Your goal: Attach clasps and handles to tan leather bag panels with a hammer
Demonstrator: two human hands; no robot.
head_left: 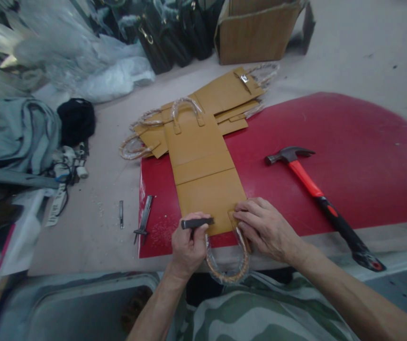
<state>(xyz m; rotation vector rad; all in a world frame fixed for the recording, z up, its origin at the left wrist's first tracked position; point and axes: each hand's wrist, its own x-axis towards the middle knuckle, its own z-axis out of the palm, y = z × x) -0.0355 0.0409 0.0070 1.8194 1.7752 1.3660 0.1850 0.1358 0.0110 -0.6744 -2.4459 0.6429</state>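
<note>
Punch held crosswise in left fingers, tan panel slanting away leftward, right fingers on it, grip unclear

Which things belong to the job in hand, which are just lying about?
Job: tan panel, right hand on it; dark tool in left hand; red mat underneath; likely claw hammer, metal tools, stacked tan pieces.

Seemingly lying about: cardboard box; plastic wrapping; grey cloth; black bundle.

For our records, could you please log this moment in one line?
Left hand: holds dark tool; right hand: touches panel; hammer: lying unheld
</note>
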